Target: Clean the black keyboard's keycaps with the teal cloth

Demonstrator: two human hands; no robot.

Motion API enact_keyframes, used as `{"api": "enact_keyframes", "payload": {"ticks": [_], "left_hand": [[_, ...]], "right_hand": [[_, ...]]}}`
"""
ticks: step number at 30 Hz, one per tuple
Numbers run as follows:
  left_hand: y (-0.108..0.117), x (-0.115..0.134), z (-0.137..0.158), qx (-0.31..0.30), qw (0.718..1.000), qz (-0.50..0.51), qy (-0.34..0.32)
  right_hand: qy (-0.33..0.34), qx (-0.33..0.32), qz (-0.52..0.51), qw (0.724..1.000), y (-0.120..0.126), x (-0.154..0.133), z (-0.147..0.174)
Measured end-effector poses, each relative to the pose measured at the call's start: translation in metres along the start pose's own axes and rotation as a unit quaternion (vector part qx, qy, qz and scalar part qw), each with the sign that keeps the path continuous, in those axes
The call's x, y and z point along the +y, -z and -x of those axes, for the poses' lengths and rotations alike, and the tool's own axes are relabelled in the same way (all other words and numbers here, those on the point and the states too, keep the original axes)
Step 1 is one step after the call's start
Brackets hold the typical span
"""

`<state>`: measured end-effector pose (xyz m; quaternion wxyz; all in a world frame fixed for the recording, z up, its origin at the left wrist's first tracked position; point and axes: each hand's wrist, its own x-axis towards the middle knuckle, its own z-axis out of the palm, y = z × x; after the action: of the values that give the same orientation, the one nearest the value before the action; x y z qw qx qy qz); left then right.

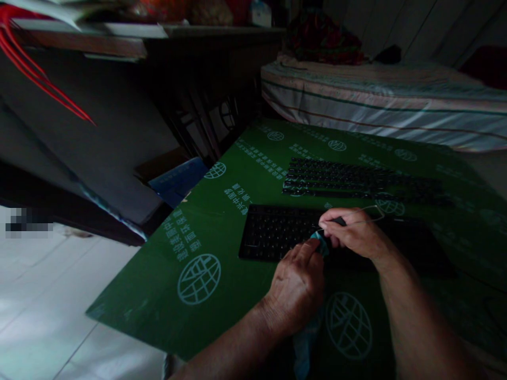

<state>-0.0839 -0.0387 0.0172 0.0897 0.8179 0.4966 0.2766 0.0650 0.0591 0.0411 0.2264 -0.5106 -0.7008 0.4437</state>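
Observation:
A black keyboard base point(273, 229) lies on the green board, its key positions showing bare stems on the left part. My left hand point(299, 279) is closed on a teal cloth point(306, 343), which hangs down below the fist and bunches out past the fingers. My right hand point(352, 232) pinches a wire keycap puller point(339, 220) by its dark handle; one thin wire loop sticks out behind the hand to the right. The two hands meet over the middle of the keyboard, at the bunched cloth. Behind them, dark keycaps point(340, 179) are laid out in keyboard-like rows.
The green printed board point(253, 295) forms the work surface. A bed point(380, 95) stands behind it. At the left is a cluttered table point(158, 34) with a red cord point(47, 79) hanging off it; a blue item point(178, 179) sits below. A cable trails at right.

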Motion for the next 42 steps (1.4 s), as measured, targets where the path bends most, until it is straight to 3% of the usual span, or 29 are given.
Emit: {"api": "enact_keyframes", "payload": {"ticks": [5, 22, 31, 42], "left_hand": [[0.0, 0.003, -0.005, -0.019, 1.0, -0.007, 0.009], [0.001, -0.006, 0.003, 0.006, 1.0, 0.006, 0.02], [0.006, -0.013, -0.004, 0.037, 0.998, 0.024, 0.036], [0.002, -0.004, -0.005, -0.014, 1.0, 0.011, 0.022]], "right_hand": [[0.015, 0.007, -0.001, 1.0, -0.001, 0.001, -0.001], [0.015, -0.024, -0.015, 0.999, -0.006, -0.002, -0.001], [0.061, 0.019, -0.011, 0.998, -0.014, 0.0, -0.005], [0.007, -0.03, -0.01, 0.999, -0.002, -0.001, -0.001]]}}
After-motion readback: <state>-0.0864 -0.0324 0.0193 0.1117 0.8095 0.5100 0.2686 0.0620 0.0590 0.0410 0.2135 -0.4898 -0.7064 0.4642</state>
